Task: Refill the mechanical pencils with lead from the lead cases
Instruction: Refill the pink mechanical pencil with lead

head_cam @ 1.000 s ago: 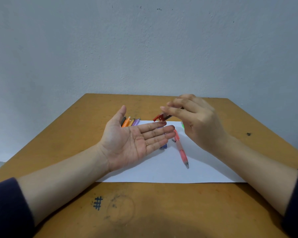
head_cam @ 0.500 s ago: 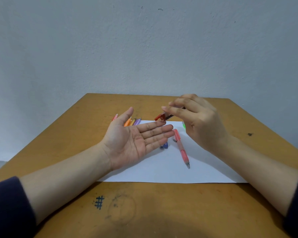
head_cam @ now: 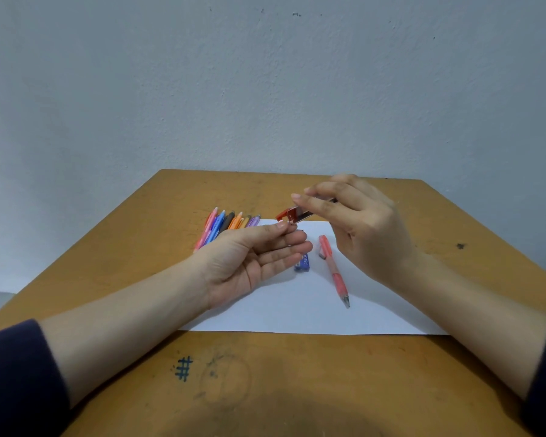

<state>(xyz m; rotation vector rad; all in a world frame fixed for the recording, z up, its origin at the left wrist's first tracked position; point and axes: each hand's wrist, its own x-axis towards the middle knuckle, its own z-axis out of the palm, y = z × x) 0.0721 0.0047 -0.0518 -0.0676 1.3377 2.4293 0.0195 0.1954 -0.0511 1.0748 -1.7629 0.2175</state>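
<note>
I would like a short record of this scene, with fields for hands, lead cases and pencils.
right hand: grips the red-capped lead case, tilted cap-end down
left hand: palm up beneath its cap end, thumb on forefinger; lead not visible
blue lead case: flat on the paper
red pencil: on the paper, untouched
other pencils: row at paper's far left corner

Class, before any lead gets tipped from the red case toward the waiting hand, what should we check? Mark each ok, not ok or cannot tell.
1. Right hand grips the lead case: ok.
2. Case lid flipped open, open end tilted toward the left hand: ok.
3. Left hand sits just under that open end: ok.
4. A lead showing at the opening: cannot tell, too thin to see.
5. Red pencil lies free on the paper: ok.
6. Pencil's top opened for filling: cannot tell.
</note>
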